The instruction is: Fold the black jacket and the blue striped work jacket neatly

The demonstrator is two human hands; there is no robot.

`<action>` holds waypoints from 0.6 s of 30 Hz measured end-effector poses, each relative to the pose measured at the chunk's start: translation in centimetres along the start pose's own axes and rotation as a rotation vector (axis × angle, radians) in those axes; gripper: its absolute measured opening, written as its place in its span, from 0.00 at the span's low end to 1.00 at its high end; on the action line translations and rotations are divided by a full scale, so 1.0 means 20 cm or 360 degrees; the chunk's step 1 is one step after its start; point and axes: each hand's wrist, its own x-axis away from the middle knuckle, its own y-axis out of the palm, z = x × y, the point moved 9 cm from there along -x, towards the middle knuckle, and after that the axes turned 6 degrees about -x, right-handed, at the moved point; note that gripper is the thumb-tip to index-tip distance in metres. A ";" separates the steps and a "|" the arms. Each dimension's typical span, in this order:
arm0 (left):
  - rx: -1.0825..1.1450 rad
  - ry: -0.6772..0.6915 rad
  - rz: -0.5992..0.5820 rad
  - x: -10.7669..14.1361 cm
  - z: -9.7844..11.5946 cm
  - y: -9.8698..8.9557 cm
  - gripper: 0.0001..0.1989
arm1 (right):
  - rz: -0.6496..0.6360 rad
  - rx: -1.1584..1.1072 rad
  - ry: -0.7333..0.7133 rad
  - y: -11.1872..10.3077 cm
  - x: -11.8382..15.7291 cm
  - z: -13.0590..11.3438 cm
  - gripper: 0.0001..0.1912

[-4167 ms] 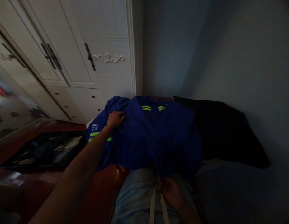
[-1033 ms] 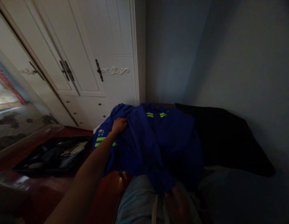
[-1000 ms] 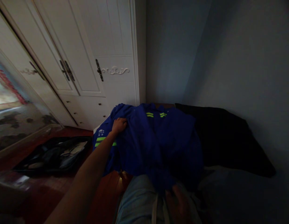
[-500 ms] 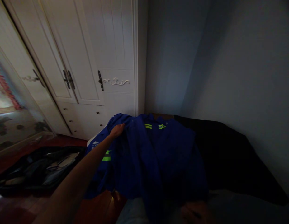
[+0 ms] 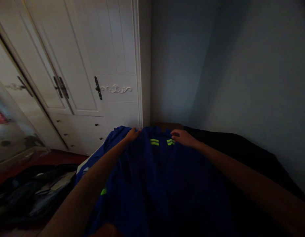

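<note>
A dark blue garment [image 5: 162, 177] with yellow-green stripes lies spread out in the middle of the view. At its upper left edge, my left hand [image 5: 133, 134] has its fingers closed on the blue cloth. My right hand [image 5: 180, 136] is at the top right part, beside the right pair of stripes, with thumb and fingers curved and a small gap between them; whether it touches the cloth is unclear. More blue cloth with a white print and a green stripe lies under my left forearm.
Behind stands a white wardrobe [image 5: 118, 112] with dark handles. An open black bag [image 5: 39, 191] with things in it lies on the red floor at the left. Black cloth [image 5: 226, 143] lies at the right, along the grey wall.
My right hand has come up from the bottom edge to the top of the garment. My left hand has moved slightly right along the cloth. The view has shifted a little.
</note>
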 end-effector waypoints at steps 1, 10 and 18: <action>0.0025 -0.0010 -0.0032 -0.03 0.00 0.03 0.29 | 0.0045 0.0078 0.0081 -0.01 -0.09 0.08 0.15; 0.0081 -0.0004 -0.0590 -0.14 -0.04 0.25 0.13 | 0.0140 0.0269 0.0536 0.03 -0.61 0.63 0.15; 0.0260 -0.0086 -0.0842 -0.31 0.01 0.18 0.35 | -0.0074 -0.0092 0.0474 0.15 -0.75 0.85 0.12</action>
